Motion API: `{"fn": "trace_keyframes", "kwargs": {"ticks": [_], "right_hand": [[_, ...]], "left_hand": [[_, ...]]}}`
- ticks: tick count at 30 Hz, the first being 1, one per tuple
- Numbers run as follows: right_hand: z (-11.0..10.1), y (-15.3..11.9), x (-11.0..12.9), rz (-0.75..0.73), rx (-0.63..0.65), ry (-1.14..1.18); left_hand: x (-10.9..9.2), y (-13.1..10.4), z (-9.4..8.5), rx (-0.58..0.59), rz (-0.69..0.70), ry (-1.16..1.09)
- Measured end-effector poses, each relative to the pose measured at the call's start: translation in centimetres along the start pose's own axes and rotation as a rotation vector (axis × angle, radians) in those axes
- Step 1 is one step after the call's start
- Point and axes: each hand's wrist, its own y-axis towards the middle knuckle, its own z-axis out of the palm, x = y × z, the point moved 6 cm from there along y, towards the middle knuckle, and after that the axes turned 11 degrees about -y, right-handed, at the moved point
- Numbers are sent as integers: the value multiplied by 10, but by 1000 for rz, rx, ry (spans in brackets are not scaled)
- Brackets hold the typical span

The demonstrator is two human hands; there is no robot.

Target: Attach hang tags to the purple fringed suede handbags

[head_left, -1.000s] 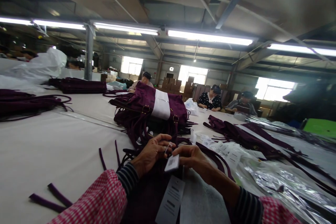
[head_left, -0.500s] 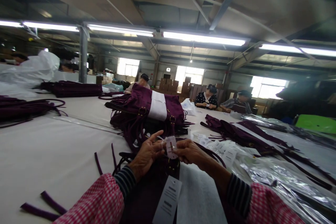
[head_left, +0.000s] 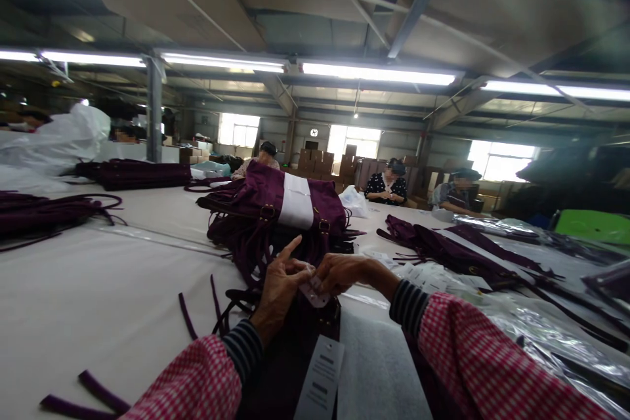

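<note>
A small pale tag [head_left: 315,292] sits between my two hands, tilted downward and partly covered by fingers. My left hand [head_left: 280,289] pinches at its upper end with thumb and fingers closed, the index finger pointing up. Bent over the tag from the right, my right hand [head_left: 342,272] has its fingertips closed on it. Beneath them lies a dark purple bag [head_left: 275,374] with straps. A white printed hang tag [head_left: 321,377] and a strip of white wrapping paper [head_left: 378,361] rest on that bag.
Ahead stands a stack of purple bags [head_left: 256,190] with a white paper band. More bags [head_left: 443,246] lie right, near clear plastic bags [head_left: 522,321] and loose white tags [head_left: 428,275]. Purple straps [head_left: 101,394] extend over the white table [head_left: 123,302]. Co-workers [head_left: 386,184] sit across it.
The small tag has tipped and dropped slightly. My right hand has turned over it, its forearm higher, and my left fingers have closed nearer to it. A co-worker at right has shifted.
</note>
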Motion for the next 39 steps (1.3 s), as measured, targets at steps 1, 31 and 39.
{"fn": "trace_keyframes", "kwargs": {"ticks": [1,31,39], "right_hand": [[1,3,1,1,8,-6],[21,-13,-7,-105,-585,570],[19,-31,-5,-140,-547,438]], "left_hand": [[-3,1,1,25,20,36],[-21,1,4,188,110,327],[-16,10,-17,29,-4,205]]}}
